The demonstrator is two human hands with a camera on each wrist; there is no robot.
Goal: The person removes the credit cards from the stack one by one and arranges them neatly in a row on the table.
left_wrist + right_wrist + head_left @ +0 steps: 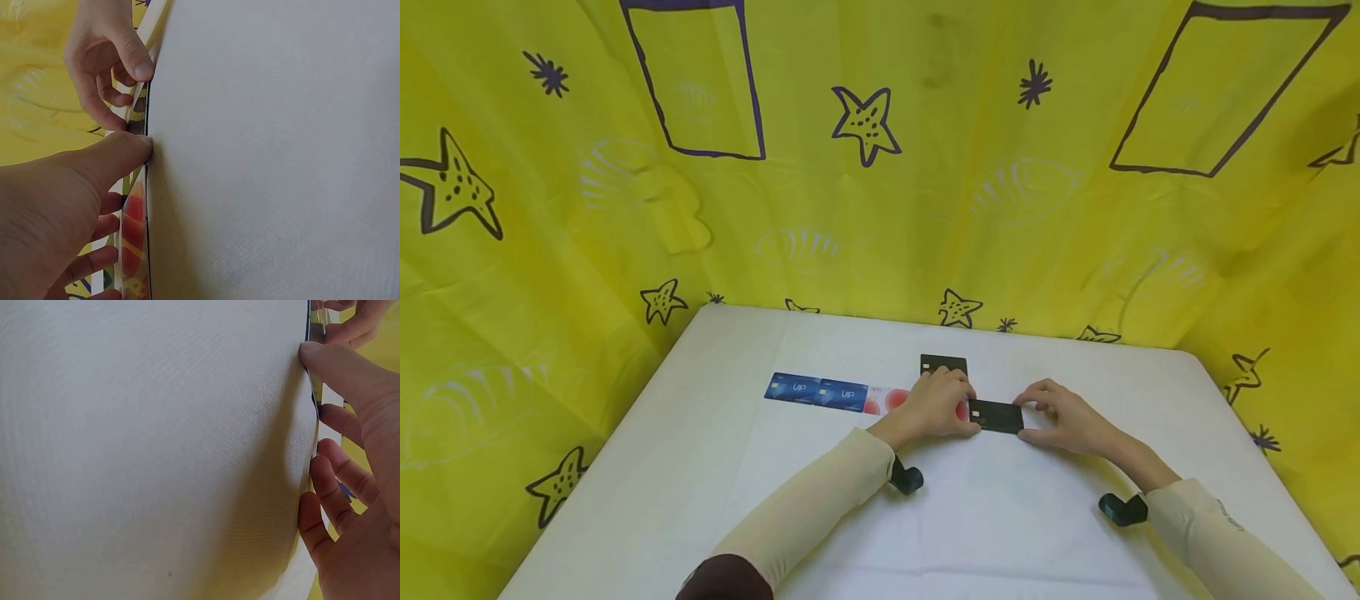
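Observation:
A black card (pixel 997 415) lies flat on the white table at the right end of a row of cards. My right hand (pixel 1067 421) holds it by its right edge, thumb at the near corner and index finger at the far corner. On its left edge my left hand (pixel 936 404) has thumb and index finger at the corners in the same way. Beneath the left hand, a white card with red circles (pixel 895 401) is partly hidden. Just beyond that hand lies another black card (pixel 944 362), its lower part covered by the fingers.
Two blue cards marked VIP, one at the far left (pixel 792 388) and one beside it (pixel 843 396), continue the row. The table (pixel 662 467) has a white cover. A yellow curtain (pixel 910 217) with starfish drawings hangs behind and at both sides.

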